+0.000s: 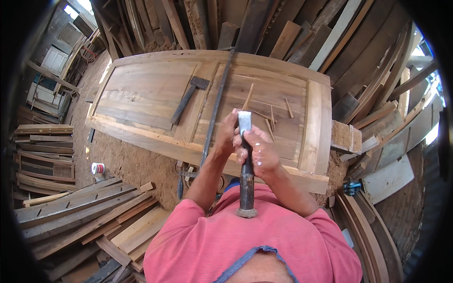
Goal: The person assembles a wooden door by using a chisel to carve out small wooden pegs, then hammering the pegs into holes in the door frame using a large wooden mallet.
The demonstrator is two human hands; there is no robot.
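The wide view looks from the person's head steeply downward, with the pink shirt [193,240] very near below and the wooden panel [155,89] a little farther, ahead.

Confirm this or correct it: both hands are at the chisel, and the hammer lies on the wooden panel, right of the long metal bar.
Wrong side: the head view shows the hammer left of the long metal bar. The rest stands: left hand and right hand are at the chisel, the hammer on the wooden panel.
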